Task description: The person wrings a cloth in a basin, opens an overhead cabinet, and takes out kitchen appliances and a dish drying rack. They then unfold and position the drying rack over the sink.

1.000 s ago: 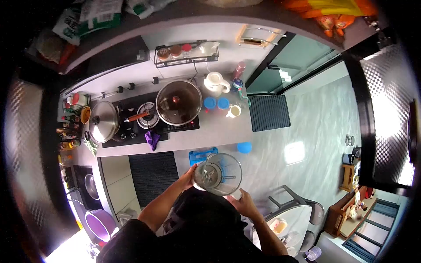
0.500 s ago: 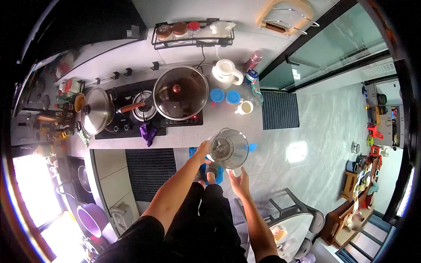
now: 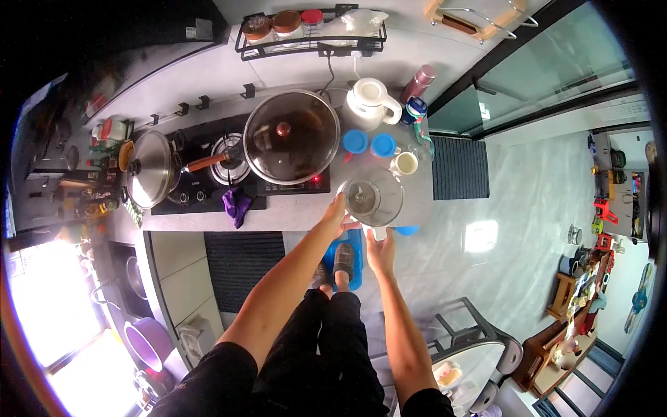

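A clear blender jar (image 3: 386,198) with metal blades at its bottom is held near the counter's front edge, and I look down into its mouth. My left hand (image 3: 338,214) is closed around the jar's left side. My right hand (image 3: 381,251) grips the white handle (image 3: 379,233) on the side nearest me. Beyond the jar stand a cream mug (image 3: 404,163) and two blue-lidded containers, one (image 3: 355,142) left of the other (image 3: 383,144).
On the counter (image 3: 292,217), a large lidded pan (image 3: 292,139) sits on the lit cooktop. Left of it are another lidded pan (image 3: 149,170) and a purple cloth (image 3: 236,206). A white kettle (image 3: 369,104) and pink flask (image 3: 418,83) stand behind. A chair (image 3: 472,323) stands lower right.
The blender jar has moved forward and a little right, toward the counter, with both hands on it. My feet have shifted, and the view has tilted slightly.
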`<state>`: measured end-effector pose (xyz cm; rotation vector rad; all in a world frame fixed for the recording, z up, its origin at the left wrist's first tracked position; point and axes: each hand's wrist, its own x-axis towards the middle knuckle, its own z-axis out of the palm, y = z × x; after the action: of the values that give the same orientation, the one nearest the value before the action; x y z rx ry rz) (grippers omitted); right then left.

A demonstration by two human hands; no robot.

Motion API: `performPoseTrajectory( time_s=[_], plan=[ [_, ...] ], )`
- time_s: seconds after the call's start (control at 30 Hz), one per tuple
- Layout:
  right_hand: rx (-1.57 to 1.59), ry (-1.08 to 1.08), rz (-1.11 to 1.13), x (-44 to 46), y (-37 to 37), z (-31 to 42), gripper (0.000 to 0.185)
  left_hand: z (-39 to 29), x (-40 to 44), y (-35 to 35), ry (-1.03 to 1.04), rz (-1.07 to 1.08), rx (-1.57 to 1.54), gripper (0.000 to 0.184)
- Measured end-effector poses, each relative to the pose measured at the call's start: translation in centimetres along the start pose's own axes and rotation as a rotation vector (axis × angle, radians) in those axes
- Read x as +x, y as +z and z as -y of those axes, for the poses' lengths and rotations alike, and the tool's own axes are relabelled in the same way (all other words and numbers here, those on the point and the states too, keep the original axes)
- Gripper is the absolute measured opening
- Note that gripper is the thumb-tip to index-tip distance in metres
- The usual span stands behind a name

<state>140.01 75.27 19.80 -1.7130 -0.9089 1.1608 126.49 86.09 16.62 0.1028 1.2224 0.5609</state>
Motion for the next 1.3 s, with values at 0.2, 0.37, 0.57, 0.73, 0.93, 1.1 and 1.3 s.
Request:
performPoseTrajectory(
  time_s=[0.2,0.37,0.57,0.73,0.93,1.1,1.3],
  plan=[
    [-0.057,-0.142,-0.081,2.0,1.4,-1.4,0.029,-0.4,2.1,0.5,0.001,-0.046,-0.008,0.047],
    [-0.075,-0.059,-0.058,2.7,1.9,-0.3,0.028,-0.5,3.2,-0.3,0.000,-0.008,-0.047,0.047],
    [-0.009,-0.146,-0.089,3.7,3.0,-2.6,0.026,-0.6,4.1,-0.6,0.007,-0.003,-0.070,0.046],
    [-0.013,-0.116,-0.105,4.1,3.3,-3.6,0.025,-0.6,5.0,-1.0,-0.007,0.050,-0.019,0.055],
    [-0.053,-0.133,-0.139,4.7,3.9,-5.5,0.023,-0.8,5.3,-0.3,-0.019,-0.017,0.006,0.048],
    [-0.095,-0.157,-0.173,5.0,4.5,-4.2,0.021,-1.7,5.4,0.0,-0.023,-0.054,0.042,0.047],
    [-0.093,-0.180,-0.199,5.8,5.5,-3.9,0.021,-2.3,6.4,-0.1,-0.010,-0.088,0.008,0.043]
  ],
)
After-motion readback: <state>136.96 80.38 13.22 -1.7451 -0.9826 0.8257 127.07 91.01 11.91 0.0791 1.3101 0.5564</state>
